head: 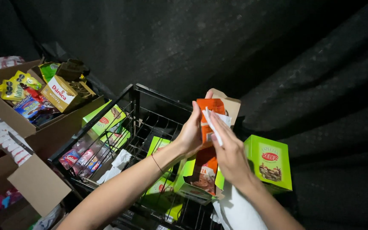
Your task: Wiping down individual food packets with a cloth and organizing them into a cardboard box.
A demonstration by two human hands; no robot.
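Gripping an orange carton [211, 121] from behind, the left hand [191, 132] is holding it upright above the wire basket's [143, 96] right edge, while the right hand [230, 151] is pinching a white cloth [215, 127] against its front, apparently wiping. Green boxes [269, 162] are crowding the basket; a cardboard box [43, 136] of snacks is sitting left.

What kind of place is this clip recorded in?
Probably a shop stockroom or a restocking corner. A black wire rack holds green boxes and snack packets, an open cardboard carton is full of mixed packaged goods, and the left hand and right hand handle an orange packet.
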